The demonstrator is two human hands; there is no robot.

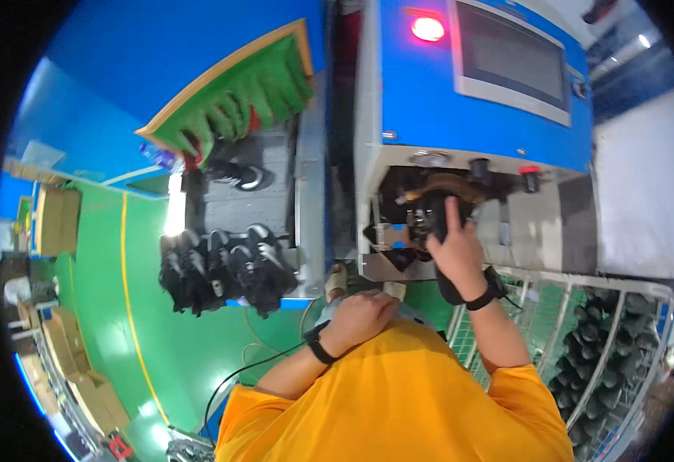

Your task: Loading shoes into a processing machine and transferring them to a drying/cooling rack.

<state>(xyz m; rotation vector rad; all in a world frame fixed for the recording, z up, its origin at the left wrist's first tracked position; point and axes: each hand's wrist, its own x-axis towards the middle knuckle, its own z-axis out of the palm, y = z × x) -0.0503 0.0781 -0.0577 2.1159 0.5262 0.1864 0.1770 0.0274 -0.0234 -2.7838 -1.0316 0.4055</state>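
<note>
My right hand (458, 252) reaches into the front opening of a blue-and-white machine (421, 85). It grips a dark shoe (434, 212) there, the index finger stretched along it and the thumb apart at the left. Much of the shoe is hidden by the hand and the machine's shadowed inner parts. A curved brown pad (448, 183) sits just beyond the shoe. My left hand (362, 319) rests against the front of my yellow shirt, holding nothing I can see, its fingers lying loosely against it. Each wrist wears a black band.
Several black shoes (217, 269) line the near end of a conveyor at left; another shoe (238, 175) lies farther in, before green strip curtains (256, 96). A red lamp (428, 29) glows beside the machine's screen (510, 58). A wire rack (610, 358) with dark rounded pieces stands at right.
</note>
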